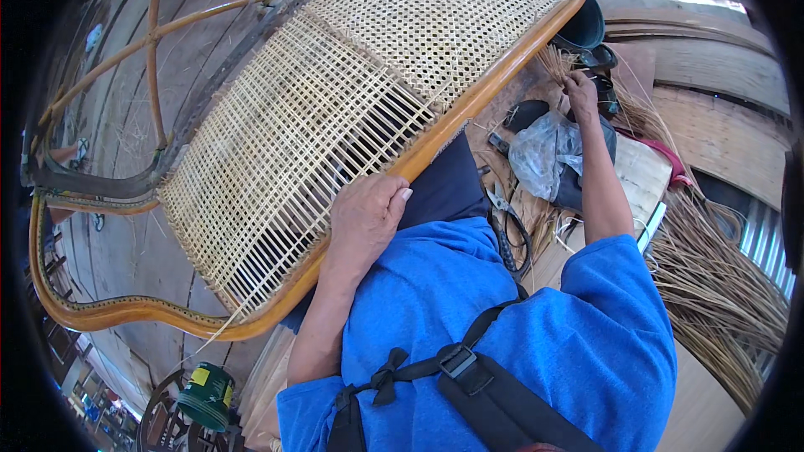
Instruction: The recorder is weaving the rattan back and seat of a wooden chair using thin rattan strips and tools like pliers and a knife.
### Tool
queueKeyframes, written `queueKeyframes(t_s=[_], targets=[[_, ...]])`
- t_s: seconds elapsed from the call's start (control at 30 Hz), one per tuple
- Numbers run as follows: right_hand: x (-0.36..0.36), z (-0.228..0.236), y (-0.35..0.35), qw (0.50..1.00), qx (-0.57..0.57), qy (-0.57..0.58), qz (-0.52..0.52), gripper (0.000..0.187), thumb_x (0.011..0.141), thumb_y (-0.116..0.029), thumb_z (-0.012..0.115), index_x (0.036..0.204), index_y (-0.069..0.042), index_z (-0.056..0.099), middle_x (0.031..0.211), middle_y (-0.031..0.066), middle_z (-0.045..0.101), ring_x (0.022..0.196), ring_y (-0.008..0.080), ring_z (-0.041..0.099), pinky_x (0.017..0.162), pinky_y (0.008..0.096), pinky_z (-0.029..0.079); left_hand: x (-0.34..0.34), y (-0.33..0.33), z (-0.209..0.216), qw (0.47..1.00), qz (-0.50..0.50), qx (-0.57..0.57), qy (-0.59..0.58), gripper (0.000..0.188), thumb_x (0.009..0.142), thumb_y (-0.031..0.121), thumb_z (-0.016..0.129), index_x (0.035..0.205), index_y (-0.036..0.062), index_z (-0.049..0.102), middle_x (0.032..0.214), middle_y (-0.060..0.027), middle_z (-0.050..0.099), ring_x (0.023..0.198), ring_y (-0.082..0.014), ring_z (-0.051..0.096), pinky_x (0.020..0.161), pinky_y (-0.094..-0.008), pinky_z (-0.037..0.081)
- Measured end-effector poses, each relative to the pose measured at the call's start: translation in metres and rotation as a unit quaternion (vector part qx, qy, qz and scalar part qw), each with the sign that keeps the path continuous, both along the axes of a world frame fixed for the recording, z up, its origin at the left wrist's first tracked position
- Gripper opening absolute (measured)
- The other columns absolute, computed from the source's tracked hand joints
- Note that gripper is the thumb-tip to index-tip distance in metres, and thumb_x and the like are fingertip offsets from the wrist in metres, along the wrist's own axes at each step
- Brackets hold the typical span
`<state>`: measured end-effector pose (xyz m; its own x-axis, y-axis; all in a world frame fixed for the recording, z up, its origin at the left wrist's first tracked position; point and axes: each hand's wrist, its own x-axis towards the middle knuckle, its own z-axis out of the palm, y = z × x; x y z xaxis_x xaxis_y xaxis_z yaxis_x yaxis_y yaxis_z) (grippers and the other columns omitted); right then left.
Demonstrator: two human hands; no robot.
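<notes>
Across my lap leans a curved, varnished wooden seat frame with a woven cane panel inside it. The near-side panel section has open gaps where strands run one way only, close to the rail. My left hand is closed over the near rail, beside those gaps, its thumb on top. Out to the right, my right hand is closed around the end of a bundle of thin cane strips by a dark bucket. A loose strand hangs from the frame's lower corner.
Scissors with dark handles lie right of my lap, below a clear plastic bag. A large heap of long cane strands spreads at the right. Wooden boards lie behind it. A green bucket stands lower left.
</notes>
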<state>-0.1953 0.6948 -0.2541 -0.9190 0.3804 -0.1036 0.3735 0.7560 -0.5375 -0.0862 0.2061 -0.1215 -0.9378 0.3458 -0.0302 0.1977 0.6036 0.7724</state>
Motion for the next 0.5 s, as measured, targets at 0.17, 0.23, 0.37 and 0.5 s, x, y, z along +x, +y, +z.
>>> queueKeyframes(t_s=[0.17, 0.23, 0.37, 0.5], targets=[[0.007, 0.008, -0.012, 0.995, -0.101, 0.004, -0.025, 0.022, 0.087, -0.019, 0.057, 0.093, 0.001, 0.065, 0.069, 0.0045, 0.061, 0.062, 0.0118, 0.055, 0.059, 0.0262, 0.045, -0.002, -0.003, -0.001, 1.000, -0.005, -0.005, 0.010, 0.010, 0.080, 0.018, 0.062, 0.083, 0.0076, 0.062, 0.072, -0.0090, 0.060, 0.069, -0.0272, 0.059, 0.063, -0.0376, 0.045], [0.007, 0.008, -0.012, 0.992, -0.123, 0.005, -0.042, 0.022, 0.086, -0.019, 0.056, 0.091, 0.000, 0.065, 0.068, 0.0067, 0.061, 0.062, 0.0127, 0.055, 0.061, 0.0274, 0.045, -0.002, -0.003, 0.000, 1.000, -0.006, -0.007, 0.006, 0.010, 0.080, 0.018, 0.062, 0.083, 0.0077, 0.061, 0.073, -0.0089, 0.060, 0.069, -0.0273, 0.059, 0.063, -0.0377, 0.045], [0.004, -0.004, 0.001, 0.993, -0.107, -0.028, -0.048, 0.022, 0.085, -0.019, 0.057, 0.091, 0.000, 0.065, 0.075, 0.0101, 0.064, 0.065, 0.0168, 0.059, 0.064, 0.0292, 0.046, -0.003, -0.001, -0.002, 1.000, -0.007, -0.013, 0.003, 0.011, 0.080, 0.018, 0.062, 0.084, 0.0077, 0.061, 0.073, -0.0085, 0.060, 0.070, -0.0273, 0.059, 0.063, -0.0379, 0.046], [-0.005, -0.014, -0.003, 0.998, 0.010, -0.047, 0.043, 0.022, 0.083, -0.018, 0.059, 0.093, 0.000, 0.065, 0.083, 0.0135, 0.067, 0.071, 0.0211, 0.063, 0.067, 0.0309, 0.047, -0.001, -0.003, -0.005, 1.000, 0.018, -0.014, 0.018, 0.011, 0.080, 0.018, 0.062, 0.084, 0.0078, 0.061, 0.076, -0.0080, 0.061, 0.072, -0.0274, 0.060, 0.065, -0.0386, 0.047]])
